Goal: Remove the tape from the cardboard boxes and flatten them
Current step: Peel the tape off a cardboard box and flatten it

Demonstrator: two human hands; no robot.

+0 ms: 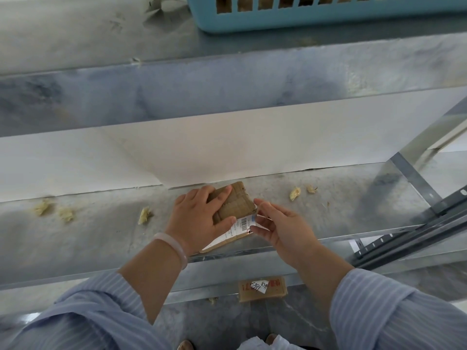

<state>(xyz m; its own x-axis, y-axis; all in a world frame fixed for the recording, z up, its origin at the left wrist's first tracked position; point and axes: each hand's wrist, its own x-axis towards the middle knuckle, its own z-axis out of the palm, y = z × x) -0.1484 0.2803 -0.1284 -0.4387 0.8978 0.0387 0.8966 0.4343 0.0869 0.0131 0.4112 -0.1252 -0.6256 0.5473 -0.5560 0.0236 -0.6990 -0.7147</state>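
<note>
Matt brown cardboard box [235, 200] at dead centre, its fuzzy top creased in ridges. On its six-o'clock side there's a white paper label [242, 224], printed and smooth. Under it sits the shelf [101, 236], dull grey metal, mottled and scuffed. Back panel [227, 147] at twelve o'clock is white, smooth and matt; paper or board, hard to say. At one o'clock a basket [303, 24] in light-blue plastic, slick. Bracelet [174, 246] at seven o'clock is pale, translucent and glossy. The sleeves [101, 311] are striped blue woven cloth. Yellowish crumpled scraps [145, 215] lie at nine o'clock. Rail [417, 238] at four o'clock is dark grey metal, punched.
</note>
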